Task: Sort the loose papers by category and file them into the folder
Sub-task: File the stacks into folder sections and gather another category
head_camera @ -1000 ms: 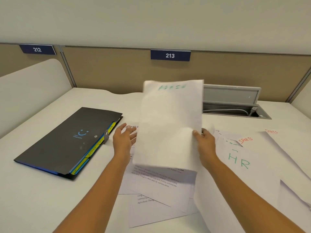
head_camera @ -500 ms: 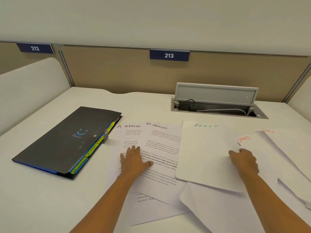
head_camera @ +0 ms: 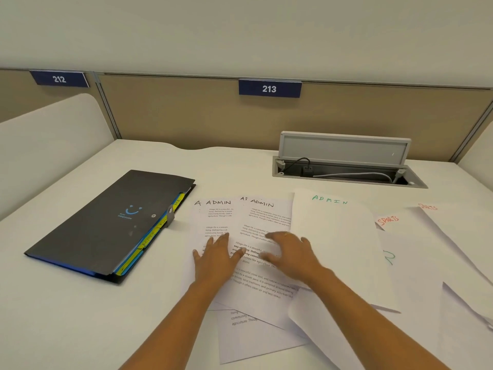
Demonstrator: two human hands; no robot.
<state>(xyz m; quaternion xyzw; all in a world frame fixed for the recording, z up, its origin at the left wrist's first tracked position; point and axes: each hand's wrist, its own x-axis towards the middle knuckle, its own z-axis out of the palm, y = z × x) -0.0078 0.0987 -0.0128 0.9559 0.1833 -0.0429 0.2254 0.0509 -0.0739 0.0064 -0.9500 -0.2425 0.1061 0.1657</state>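
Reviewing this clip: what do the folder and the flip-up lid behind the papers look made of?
Folder: likely plastic, matte dark grey; thin stiff cover, coloured tabs at its edge.
Lid: metal or painted plastic, satin grey; rigid flat panel, cannot tell which.

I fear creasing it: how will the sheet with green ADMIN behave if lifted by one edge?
The green ADMIN sheet is probably floppy: one thin page, its far corner curling. Likely very light, so a push may slide it over the papers beneath.
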